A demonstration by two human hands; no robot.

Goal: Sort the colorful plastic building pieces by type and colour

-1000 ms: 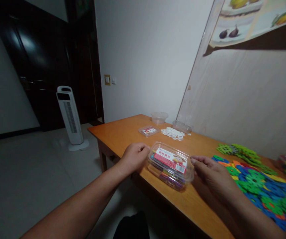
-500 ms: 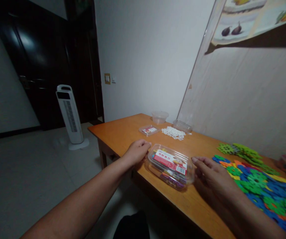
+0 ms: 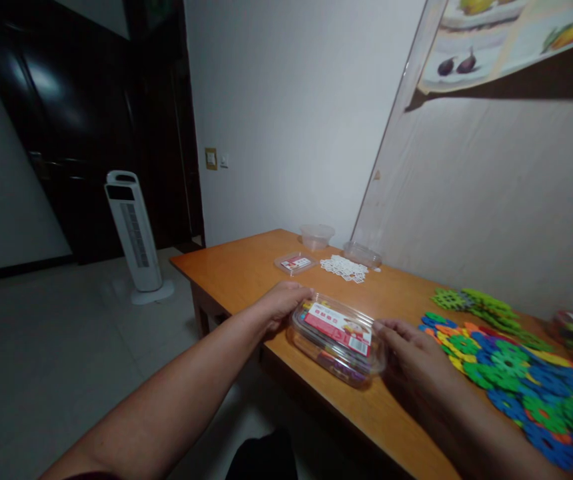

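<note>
A clear plastic container [image 3: 339, 327] with a lid and a red and white label lies near the front edge of the table. Colourful pieces show through its walls. My left hand [image 3: 286, 303] is closed on its left end, thumb over the lid's far left corner. At the right end my right hand [image 3: 409, 340] grips the rim, its thumb and fingers at the lid's edge. The undersides of both hands are partly hidden.
On the wooden table [image 3: 246, 260] are a second labelled lid [image 3: 295, 264], a round clear bowl [image 3: 317, 237], a clear tray [image 3: 361, 255], white lattice pieces [image 3: 344, 269], green pieces [image 3: 491, 310] and a pile of colourful flower-shaped discs [image 3: 511, 363]. A tower fan [image 3: 136, 237] stands on the floor.
My left thumb has moved further onto the lid's corner, and my right fingers have come inward over its right edge. The view has shifted slightly.
</note>
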